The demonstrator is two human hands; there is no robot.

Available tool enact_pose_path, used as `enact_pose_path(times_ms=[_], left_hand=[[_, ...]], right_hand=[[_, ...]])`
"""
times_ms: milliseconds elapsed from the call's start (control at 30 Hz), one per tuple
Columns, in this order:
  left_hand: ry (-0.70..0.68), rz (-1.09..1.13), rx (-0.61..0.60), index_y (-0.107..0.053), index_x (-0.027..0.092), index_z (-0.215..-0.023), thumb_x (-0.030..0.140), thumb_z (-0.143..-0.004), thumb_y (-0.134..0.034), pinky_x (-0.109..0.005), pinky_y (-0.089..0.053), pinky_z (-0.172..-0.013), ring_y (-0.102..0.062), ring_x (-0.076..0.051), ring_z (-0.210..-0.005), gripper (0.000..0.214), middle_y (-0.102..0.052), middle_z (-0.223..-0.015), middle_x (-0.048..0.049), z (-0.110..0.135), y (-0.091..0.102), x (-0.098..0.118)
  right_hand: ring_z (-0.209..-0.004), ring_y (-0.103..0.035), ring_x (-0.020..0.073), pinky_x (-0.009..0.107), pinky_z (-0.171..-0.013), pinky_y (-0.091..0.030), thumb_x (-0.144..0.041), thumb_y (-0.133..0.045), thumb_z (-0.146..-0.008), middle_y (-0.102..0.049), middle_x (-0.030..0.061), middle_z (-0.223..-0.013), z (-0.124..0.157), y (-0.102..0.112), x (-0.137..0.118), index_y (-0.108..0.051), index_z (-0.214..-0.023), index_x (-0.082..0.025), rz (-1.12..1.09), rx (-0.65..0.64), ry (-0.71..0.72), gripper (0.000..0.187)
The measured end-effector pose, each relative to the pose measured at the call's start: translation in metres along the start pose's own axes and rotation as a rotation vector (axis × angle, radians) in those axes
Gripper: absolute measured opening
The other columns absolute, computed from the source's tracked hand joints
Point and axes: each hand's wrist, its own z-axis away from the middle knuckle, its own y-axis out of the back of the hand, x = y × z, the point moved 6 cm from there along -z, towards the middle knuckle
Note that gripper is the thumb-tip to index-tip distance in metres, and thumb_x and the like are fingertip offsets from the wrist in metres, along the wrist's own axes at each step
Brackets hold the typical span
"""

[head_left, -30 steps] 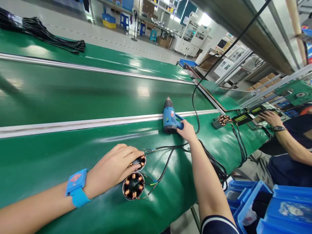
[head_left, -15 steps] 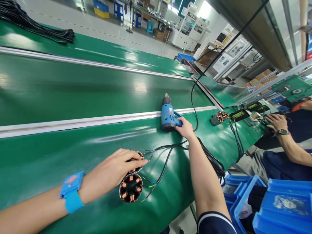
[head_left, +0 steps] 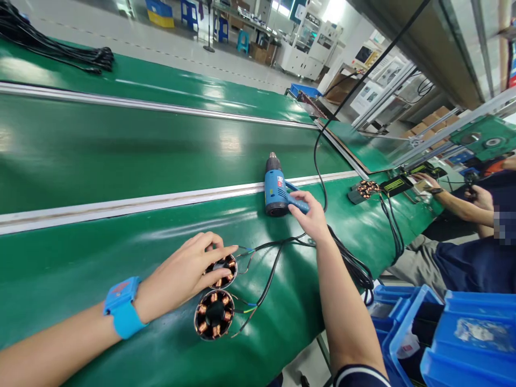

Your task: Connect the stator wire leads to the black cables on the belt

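My left hand point(head_left: 183, 274), with a blue wristband point(head_left: 121, 307), lies arched over a round copper-wound motor stator point(head_left: 226, 264) on the green belt, fingers curled onto its top. A second stator point(head_left: 213, 321) lies just below it, untouched. Black cables with coloured wire ends point(head_left: 278, 257) run from both stators to the right. My right hand point(head_left: 313, 216) reaches to a blue heat gun point(head_left: 274, 192) lying on the belt. Its fingers are stretched out along the handle, fingertips touching it and not wrapped round.
A metal rail point(head_left: 121, 204) divides the green conveyor lanes. A co-worker point(head_left: 463, 258) sits at the right, near another stator point(head_left: 367, 189) and a tester. Blue bins point(head_left: 467, 338) stand at the lower right. A bundle of black cables point(head_left: 72, 51) lies at the far left.
My right hand has loosened from the heat gun's handle and drawn back slightly. My left hand stayed on the upper stator, fingers shifting a little. The co-worker's hands moved.
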Motion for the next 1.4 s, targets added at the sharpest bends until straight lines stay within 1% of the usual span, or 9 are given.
enact_pose_path(times_ms=[100, 267, 500, 700, 900, 1133, 1267, 1333, 1400], left_hand=[[0.011, 0.014, -0.013, -0.058, 0.026, -0.145, 0.047, -0.108, -0.053, -0.024, -0.050, -0.091, -0.058, -0.013, -0.107, 0.043, -0.056, -0.119, -0.0047, 0.000, 0.000, -0.004], [-0.184, -0.021, 0.019, -0.071, 0.021, -0.104, 0.041, -0.107, -0.054, -0.030, -0.042, -0.085, -0.050, -0.017, -0.097, 0.027, -0.055, -0.114, -0.0067, 0.006, 0.011, 0.002], [-0.197, -0.160, -0.034, -0.068, 0.021, -0.096, 0.037, -0.108, -0.051, -0.035, -0.036, -0.086, -0.046, -0.023, -0.103, 0.026, -0.050, -0.115, -0.0093, 0.009, 0.016, -0.019], [-0.089, 0.009, -0.016, -0.067, 0.020, -0.105, 0.025, -0.104, -0.051, -0.031, -0.041, -0.085, -0.047, -0.019, -0.102, 0.017, -0.049, -0.114, -0.0093, 0.002, 0.019, -0.016], [0.080, 0.111, 0.048, -0.071, 0.027, -0.115, 0.043, -0.104, -0.060, -0.033, -0.041, -0.083, -0.048, -0.019, -0.095, 0.022, -0.051, -0.103, -0.0053, -0.020, 0.006, -0.009], [-0.160, -0.160, 0.223, -0.074, 0.018, -0.095, 0.018, -0.103, -0.058, -0.034, -0.027, -0.075, -0.042, -0.020, -0.088, 0.017, -0.050, -0.089, -0.0064, -0.023, 0.013, 0.009], [-0.088, -0.176, 0.227, -0.073, 0.019, -0.100, 0.027, -0.103, -0.062, -0.035, -0.029, -0.079, -0.045, -0.022, -0.096, 0.014, -0.054, -0.102, -0.0079, -0.016, 0.021, 0.005], [-0.114, -0.180, 0.213, -0.071, 0.017, -0.099, 0.031, -0.103, -0.062, -0.035, -0.030, -0.080, -0.046, -0.023, -0.096, 0.017, -0.055, -0.103, -0.0079, -0.014, 0.021, 0.009], [-0.166, -0.194, 0.157, -0.069, 0.015, -0.103, 0.033, -0.105, -0.059, -0.035, -0.029, -0.080, -0.046, -0.022, -0.096, 0.020, -0.056, -0.104, -0.0077, -0.012, 0.016, 0.014]], right_hand=[[-0.102, -0.065, 0.0152, 0.028, -0.096, -0.049, -0.040, -0.059, -0.103, -0.071, 0.0052, -0.108, 0.028, -0.025, -0.058, -0.070, -0.110, -0.016, -0.280, -0.285, 0.108, 0.027], [-0.080, -0.063, 0.0120, 0.026, -0.078, -0.044, -0.049, -0.035, -0.112, -0.069, 0.0025, -0.091, 0.054, -0.079, -0.104, -0.069, -0.098, -0.015, -0.171, -0.714, 0.084, 0.050], [-0.062, -0.051, 0.0130, 0.029, -0.068, -0.036, -0.065, -0.030, -0.103, -0.055, 0.0024, -0.062, 0.051, -0.092, -0.072, -0.059, -0.067, -0.017, -0.085, -0.478, -0.150, 0.067], [-0.074, -0.055, 0.0137, 0.027, -0.064, -0.036, -0.058, -0.043, -0.099, -0.062, 0.0051, -0.082, 0.057, -0.099, -0.068, -0.060, -0.081, -0.015, -0.394, -0.523, -0.255, 0.050], [-0.067, -0.048, 0.0116, 0.027, -0.060, -0.029, -0.049, -0.059, -0.085, -0.059, 0.0034, -0.080, 0.057, -0.105, -0.064, -0.057, -0.085, -0.015, -0.628, -0.528, -0.370, 0.034], [-0.060, -0.043, 0.0103, 0.025, -0.061, -0.032, -0.063, -0.065, -0.088, -0.055, 0.0010, -0.067, 0.064, -0.109, -0.063, -0.058, -0.091, -0.013, -0.663, -0.560, -0.400, 0.051], [-0.091, -0.066, 0.0177, 0.032, -0.087, -0.050, -0.046, -0.055, -0.100, -0.071, 0.0087, -0.101, 0.042, -0.064, -0.058, -0.064, -0.109, -0.015, -0.364, -0.251, -0.098, 0.034], [-0.108, -0.065, 0.0220, 0.039, -0.102, -0.047, -0.028, -0.051, -0.099, -0.071, 0.0080, -0.113, 0.025, -0.027, -0.047, -0.065, -0.116, -0.016, -0.008, 0.011, 0.057, 0.025], [-0.120, -0.060, 0.0280, 0.045, -0.108, -0.043, -0.014, -0.053, -0.090, -0.066, 0.0086, -0.128, 0.007, -0.008, -0.022, -0.062, -0.130, -0.014, 0.349, 0.030, 0.006, 0.041]])
